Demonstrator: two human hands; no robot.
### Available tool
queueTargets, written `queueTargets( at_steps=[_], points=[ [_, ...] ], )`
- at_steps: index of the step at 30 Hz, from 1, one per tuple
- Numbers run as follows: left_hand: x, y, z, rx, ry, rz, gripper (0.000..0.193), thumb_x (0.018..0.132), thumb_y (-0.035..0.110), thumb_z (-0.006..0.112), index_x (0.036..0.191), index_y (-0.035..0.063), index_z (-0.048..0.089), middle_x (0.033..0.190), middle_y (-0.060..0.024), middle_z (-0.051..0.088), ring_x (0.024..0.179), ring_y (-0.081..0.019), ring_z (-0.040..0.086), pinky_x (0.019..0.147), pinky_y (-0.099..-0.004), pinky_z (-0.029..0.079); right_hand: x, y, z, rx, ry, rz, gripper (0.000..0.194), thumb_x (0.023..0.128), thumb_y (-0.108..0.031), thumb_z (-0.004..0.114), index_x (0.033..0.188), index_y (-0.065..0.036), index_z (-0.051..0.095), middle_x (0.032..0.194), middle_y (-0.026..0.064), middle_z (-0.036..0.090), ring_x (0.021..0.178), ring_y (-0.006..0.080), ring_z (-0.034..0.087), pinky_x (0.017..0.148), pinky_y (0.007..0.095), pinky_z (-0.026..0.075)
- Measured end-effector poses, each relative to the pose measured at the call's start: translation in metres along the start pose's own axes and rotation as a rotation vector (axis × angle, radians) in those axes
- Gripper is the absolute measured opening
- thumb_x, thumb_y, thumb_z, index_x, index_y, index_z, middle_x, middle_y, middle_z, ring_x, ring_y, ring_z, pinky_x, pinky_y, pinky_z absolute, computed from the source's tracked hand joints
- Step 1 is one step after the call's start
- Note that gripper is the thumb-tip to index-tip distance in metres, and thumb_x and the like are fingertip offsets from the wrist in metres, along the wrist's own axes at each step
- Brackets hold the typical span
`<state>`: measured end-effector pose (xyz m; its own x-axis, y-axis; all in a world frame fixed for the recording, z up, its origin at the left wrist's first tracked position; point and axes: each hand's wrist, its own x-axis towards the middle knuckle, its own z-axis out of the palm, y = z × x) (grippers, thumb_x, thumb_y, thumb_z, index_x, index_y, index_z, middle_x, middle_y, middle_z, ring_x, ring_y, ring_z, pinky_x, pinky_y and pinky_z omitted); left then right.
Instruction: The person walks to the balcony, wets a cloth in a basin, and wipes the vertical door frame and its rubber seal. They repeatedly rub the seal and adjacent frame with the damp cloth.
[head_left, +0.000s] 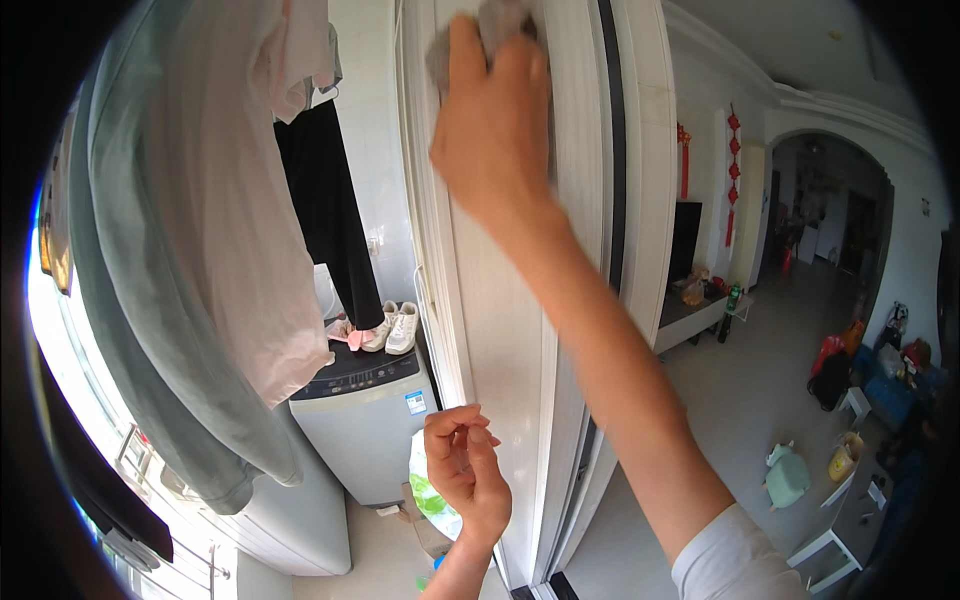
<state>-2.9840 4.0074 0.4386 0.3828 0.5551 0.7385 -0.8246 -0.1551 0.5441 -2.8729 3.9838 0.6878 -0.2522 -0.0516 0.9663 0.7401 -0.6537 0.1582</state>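
Note:
High on a pale wood-grain door-frame panel (510, 390), my right hand (495, 127) presses a grey cloth (437, 64) to the surface. The fingers cover part of the cloth, and the top of the picture cuts it off. My right arm reaches up from the lower right, its short light sleeve (735, 559) at the bottom edge. Lower down, my left hand (472, 472) is loosely curled in front of the panel's left edge, with nothing visible in it. Behind that hand is a white and green plastic bag (429, 491).
At left hang a grey-green garment (131, 225), a pale pink garment (225, 195) and black trousers (322, 202). White sneakers (401, 330) stand on a top-loading washing machine (360, 427). Right of the dark door track (616, 150) lies a room with a green stool (787, 476) and a low table (847, 517).

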Motion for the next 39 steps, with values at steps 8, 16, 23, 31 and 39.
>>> queueTargets(
  at_steps=[8,16,23,31,39],
  points=[
    [0.004,0.0,0.002,-0.03,-0.09,-0.034,0.014,0.097,0.003,0.05,0.109,-0.0001,0.056,0.098,-0.0051,0.053,0.083,-0.0092,0.055,0.064,-0.0224,0.049,-0.169,-0.013,-0.061,0.094,-0.221,-0.104,0.078,0.07,0.005,0.059,0.146,-0.004,0.044,0.109,0.0293,0.053,0.11,0.047,0.051,0.108,0.0592,0.03],
    [0.014,0.0,0.025,-0.064,-0.151,-0.045,0.014,0.097,0.002,0.05,0.109,0.0012,0.057,0.098,-0.0057,0.055,0.079,-0.0085,0.055,0.065,-0.0219,0.049,0.065,0.02,0.001,-0.107,-0.012,-0.184,0.064,0.073,0.005,0.061,0.136,0.0,0.048,0.107,0.0295,0.056,0.102,0.0435,0.053,0.093,0.0488,0.043],
    [0.02,-0.007,0.02,-0.063,-0.105,-0.052,0.015,0.098,0.004,0.049,0.109,0.001,0.057,0.092,-0.0058,0.056,0.076,-0.0078,0.054,0.063,-0.0215,0.047,0.087,0.004,-0.016,-0.188,-0.263,-0.003,0.05,0.072,0.007,0.06,0.121,0.004,0.055,0.102,0.0278,0.058,0.1,0.0435,0.054,0.086,0.0461,0.047],
    [0.034,0.009,0.051,-0.022,-0.125,0.153,0.024,0.093,-0.003,0.049,0.117,0.0004,0.053,0.104,-0.0082,0.053,0.083,-0.0115,0.053,0.064,-0.023,0.047,-0.071,0.016,-0.079,0.266,-0.281,-0.118,0.073,0.063,0.012,0.063,0.134,-0.002,0.054,0.112,0.0228,0.053,0.103,0.0437,0.051,0.091,0.0488,0.046],
    [0.069,-0.014,0.091,0.31,-0.12,0.475,0.041,0.086,-0.009,0.053,0.126,-0.0006,0.05,0.116,-0.0164,0.049,0.083,-0.0203,0.051,0.063,-0.0268,0.045,-0.037,0.061,-0.07,0.139,-0.099,-0.156,0.073,0.071,0.009,0.059,0.142,-0.003,0.045,0.111,0.022,0.052,0.102,0.0411,0.051,0.096,0.0489,0.041]
  ],
)
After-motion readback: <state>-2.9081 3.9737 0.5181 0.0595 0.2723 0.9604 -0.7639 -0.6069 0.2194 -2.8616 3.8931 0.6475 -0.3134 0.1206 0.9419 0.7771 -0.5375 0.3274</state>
